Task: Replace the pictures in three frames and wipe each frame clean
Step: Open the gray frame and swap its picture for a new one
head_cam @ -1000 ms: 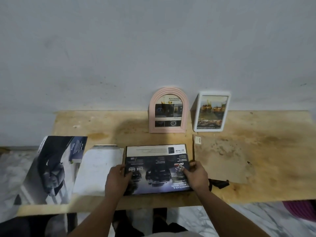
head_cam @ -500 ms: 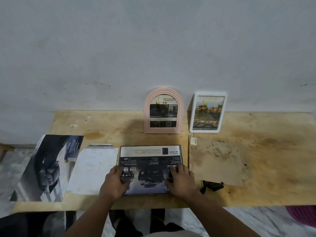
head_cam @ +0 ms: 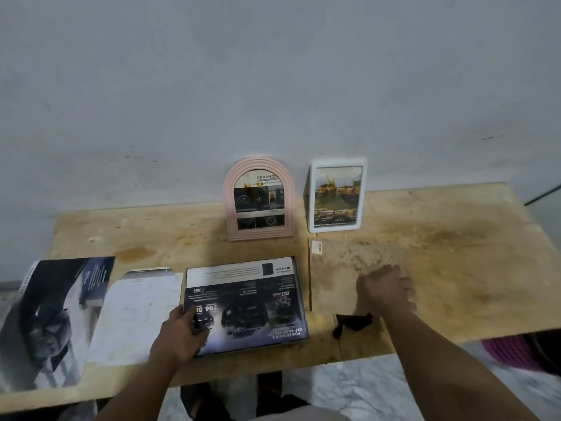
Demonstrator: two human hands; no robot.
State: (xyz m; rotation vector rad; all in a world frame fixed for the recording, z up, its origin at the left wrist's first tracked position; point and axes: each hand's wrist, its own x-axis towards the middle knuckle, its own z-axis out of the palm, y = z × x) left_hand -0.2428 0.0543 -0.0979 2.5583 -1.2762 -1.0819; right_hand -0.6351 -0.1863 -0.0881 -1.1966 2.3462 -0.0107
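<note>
A dark car picture lies flat in a black frame at the table's front centre. My left hand rests on its left edge with the fingers spread. My right hand, blurred, hovers palm down over a brown backing board to the right of the frame; its fingers are loosely curled and hold nothing. A black cloth lies just under that wrist. A pink arched frame and a white rectangular frame stand against the wall, each holding a picture.
A white sheet and a large dark brochure lie left of the frame, the brochure overhanging the table's left end. The wooden table is stained. A pink object sits on the floor at the right.
My right hand has left the picture's right edge and moved right, over the backing board. My left hand stays on the picture's left side. The view has shifted slightly.
</note>
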